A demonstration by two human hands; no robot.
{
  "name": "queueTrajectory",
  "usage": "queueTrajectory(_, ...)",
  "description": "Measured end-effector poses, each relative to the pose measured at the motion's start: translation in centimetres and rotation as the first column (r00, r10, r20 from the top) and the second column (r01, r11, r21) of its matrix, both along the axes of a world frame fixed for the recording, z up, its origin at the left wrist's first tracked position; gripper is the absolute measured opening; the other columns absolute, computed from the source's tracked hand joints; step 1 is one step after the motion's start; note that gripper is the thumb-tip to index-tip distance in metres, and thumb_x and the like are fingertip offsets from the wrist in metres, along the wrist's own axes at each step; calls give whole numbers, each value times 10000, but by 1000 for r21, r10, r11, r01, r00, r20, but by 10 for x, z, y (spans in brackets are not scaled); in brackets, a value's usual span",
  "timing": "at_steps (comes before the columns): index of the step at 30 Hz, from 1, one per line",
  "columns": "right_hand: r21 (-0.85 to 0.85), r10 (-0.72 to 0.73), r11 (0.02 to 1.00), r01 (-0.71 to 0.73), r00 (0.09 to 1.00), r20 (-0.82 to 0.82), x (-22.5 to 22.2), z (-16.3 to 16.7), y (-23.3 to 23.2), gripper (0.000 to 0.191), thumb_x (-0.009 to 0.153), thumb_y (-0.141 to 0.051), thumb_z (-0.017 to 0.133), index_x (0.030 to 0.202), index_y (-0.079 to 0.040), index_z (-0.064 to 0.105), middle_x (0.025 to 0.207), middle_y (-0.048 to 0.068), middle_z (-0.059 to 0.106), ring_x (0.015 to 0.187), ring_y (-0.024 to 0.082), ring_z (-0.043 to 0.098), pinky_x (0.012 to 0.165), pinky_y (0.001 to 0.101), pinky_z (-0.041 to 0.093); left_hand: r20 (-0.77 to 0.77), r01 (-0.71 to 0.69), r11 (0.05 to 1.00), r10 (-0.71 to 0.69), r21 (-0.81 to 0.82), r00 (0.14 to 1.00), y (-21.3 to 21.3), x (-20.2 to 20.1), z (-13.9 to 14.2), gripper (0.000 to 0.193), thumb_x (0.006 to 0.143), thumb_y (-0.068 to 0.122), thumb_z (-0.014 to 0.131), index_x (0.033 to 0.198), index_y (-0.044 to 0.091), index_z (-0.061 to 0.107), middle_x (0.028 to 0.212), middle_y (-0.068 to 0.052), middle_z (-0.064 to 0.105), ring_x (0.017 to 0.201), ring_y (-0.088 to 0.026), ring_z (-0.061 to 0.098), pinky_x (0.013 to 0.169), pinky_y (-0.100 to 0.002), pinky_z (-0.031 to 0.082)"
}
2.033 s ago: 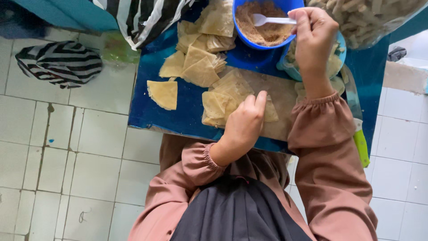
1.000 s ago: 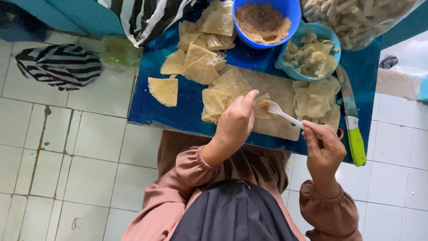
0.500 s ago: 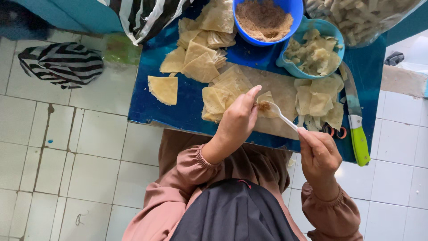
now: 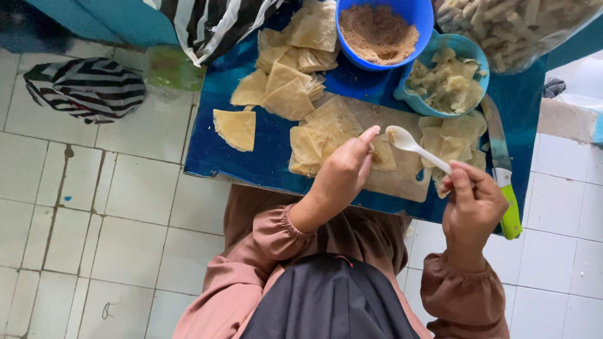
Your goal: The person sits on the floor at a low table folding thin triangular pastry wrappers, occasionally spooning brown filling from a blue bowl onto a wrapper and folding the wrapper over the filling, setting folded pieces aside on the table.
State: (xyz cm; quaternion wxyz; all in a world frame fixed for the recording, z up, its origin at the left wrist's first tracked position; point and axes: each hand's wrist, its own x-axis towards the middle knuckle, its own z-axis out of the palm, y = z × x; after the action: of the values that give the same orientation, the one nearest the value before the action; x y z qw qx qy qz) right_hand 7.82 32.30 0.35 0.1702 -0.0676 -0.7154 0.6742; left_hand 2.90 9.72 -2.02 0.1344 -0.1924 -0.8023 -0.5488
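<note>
Left hand (image 4: 342, 172): fingers curled and pinched down on a thin tan wrapper piece (image 4: 383, 156), pressing it against the cutting board (image 4: 402, 179).
Right hand (image 4: 472, 204): closed round the handle of a white plastic spoon (image 4: 414, 145); smooth oval bowl of the spoon hovers just beside the left fingertips, over the wrapper piece.
Cutting board: pale, flat, rectangular, lying on a glossy blue low table (image 4: 251, 157).
Wrapper stacks (image 4: 292, 81): dry, papery triangles and squares, yellowish, heaped loosely on the table's far side; one lone triangle (image 4: 235, 127) lies apart toward the left edge.
Blue bowl (image 4: 424, 19): round plastic, holds a brown, crumbly, granular filling.
Light-blue dish (image 4: 477, 63): holds crumpled pale scraps, soft-looking.
Knife (image 4: 505, 182): long dull blade, bright green handle, lies along the right edge of the table.
Clear bag (image 4: 521, 28): full of pale finger-shaped rolls.
Floor (image 4: 81, 188): white square tiles, stained grout; a striped black-and-white cloth (image 4: 88, 88) lies bunched on it.
</note>
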Motion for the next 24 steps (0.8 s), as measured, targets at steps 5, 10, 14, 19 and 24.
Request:
queueTrajectory(5,115,54,993,-37,986,-156,-67,12,-14,163,1166,-45,608,1225,77,698,954,81,670,808,114,634,728,239,513,24,50,999,-49,-17,998,-1,-2,-1,556,980,-32,606,1506,31,437,987,-157,655,913,-337,652,841,-407,524)
queueTrajectory(10,380,219,922,-81,916,-336,-169,22,-64,180,1183,-22,592,1334,11,682,964,61,684,776,80,625,673,210,497,6,17,998,-16,-56,1000,1,-4,-7,501,966,-3,627,1445,33,486,967,-151,638,913,-338,642,831,-421,519)
queueTrajectory(14,632,298,774,-29,898,-324,-201,41,-89,250,1087,-64,682,1325,3,647,968,85,698,860,191,664,775,319,532,-1,-34,992,34,-121,999,4,-4,-11,296,950,9,642,1238,32,576,1010,-181,576,923,-379,618,815,-434,519)
queueTrajectory(19,867,346,414,277,833,-432,-156,65,-76,410,972,-49,739,1351,40,609,1183,216,623,1068,409,587,953,474,450,9,-17,990,18,-141,1000,2,-7,-11,124,939,39,668,1035,18,591,1008,-189,538,912,-403,611,800,-446,516)
queueTrajectory(24,871,226,473,-132,974,25,-60,48,-58,112,964,-112,762,981,-60,664,962,105,634,909,307,616,813,423,477,30,-13,993,17,-121,999,3,-7,-9,120,944,53,669,1023,15,587,1011,-197,536,914,-411,607,796,-450,518)
